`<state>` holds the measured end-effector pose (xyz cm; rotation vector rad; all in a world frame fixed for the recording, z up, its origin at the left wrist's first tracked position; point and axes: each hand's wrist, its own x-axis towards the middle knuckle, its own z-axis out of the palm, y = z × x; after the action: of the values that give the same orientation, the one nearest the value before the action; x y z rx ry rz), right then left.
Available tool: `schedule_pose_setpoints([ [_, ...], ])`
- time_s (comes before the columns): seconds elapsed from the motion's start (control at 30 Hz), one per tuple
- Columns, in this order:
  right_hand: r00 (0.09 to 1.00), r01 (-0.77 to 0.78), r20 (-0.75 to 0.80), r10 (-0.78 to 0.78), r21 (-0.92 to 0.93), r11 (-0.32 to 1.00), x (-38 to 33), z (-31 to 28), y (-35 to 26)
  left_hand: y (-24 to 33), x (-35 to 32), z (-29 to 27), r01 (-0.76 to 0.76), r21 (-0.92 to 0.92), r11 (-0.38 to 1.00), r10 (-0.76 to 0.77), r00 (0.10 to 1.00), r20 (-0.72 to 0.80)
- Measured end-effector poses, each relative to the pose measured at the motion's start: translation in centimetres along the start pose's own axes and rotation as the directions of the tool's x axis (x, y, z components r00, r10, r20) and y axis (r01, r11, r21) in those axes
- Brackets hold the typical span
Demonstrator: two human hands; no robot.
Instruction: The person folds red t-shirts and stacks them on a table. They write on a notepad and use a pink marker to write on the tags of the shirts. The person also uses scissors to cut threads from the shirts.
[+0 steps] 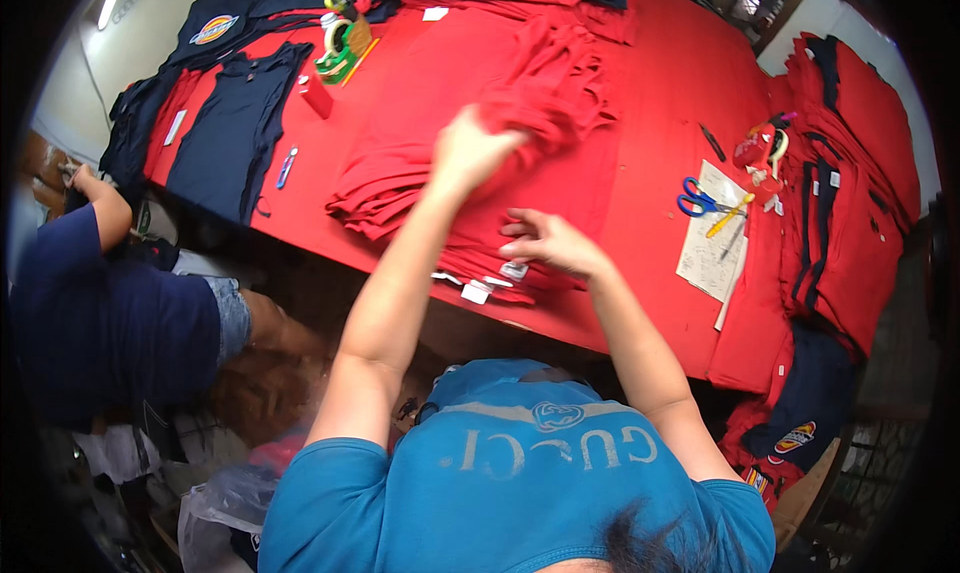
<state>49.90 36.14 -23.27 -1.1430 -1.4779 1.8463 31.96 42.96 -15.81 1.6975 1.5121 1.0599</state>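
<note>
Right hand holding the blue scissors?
No, the blue scissors lie partly over the paper sheet, well apart from the right hand.

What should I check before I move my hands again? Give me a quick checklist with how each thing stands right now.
1. Left hand on the bunched red cloth: ok, holding it.
2. Firm grip there: cannot tell, blurred and partly covered by cloth.
3. Right hand free: ok, fingers spread, holding nothing.
4. Red garment stack edges even: not ok, layers fan out at the near left.
5. Scissors away from both hands: ok, lying to the right, partly over the paper sheet.
</note>
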Motion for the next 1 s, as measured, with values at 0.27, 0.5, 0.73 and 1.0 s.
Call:
schedule_pose_setpoints([
  [0.27, 0.945, 0.315, -0.314, -0.096, 0.782, 0.537, 7.1, 10.5, 2.7, -6.5, -5.0, -11.7, -0.084, 0.676, 0.732, 0.081, 0.996, 0.037],
  [0.5, 0.894, 0.355, -0.443, 0.073, 0.797, 0.489, 13.3, 10.5, -2.6, -12.5, -9.4, -10.1, -0.182, 0.556, 0.811, 0.057, 0.971, 0.234],
  [0.73, 0.862, 0.500, -0.475, -0.176, 0.742, 0.447, 13.8, 8.5, -13.8, -11.3, -8.5, -3.0, 0.116, 0.370, 0.922, 0.097, 0.855, -0.509],
  [1.0, 0.627, 0.769, -0.519, -0.581, 0.531, 0.355, 9.3, 4.9, -25.3, -4.2, -6.7, -0.3, -0.152, -0.031, 0.988, 0.096, 0.753, -0.651],
])
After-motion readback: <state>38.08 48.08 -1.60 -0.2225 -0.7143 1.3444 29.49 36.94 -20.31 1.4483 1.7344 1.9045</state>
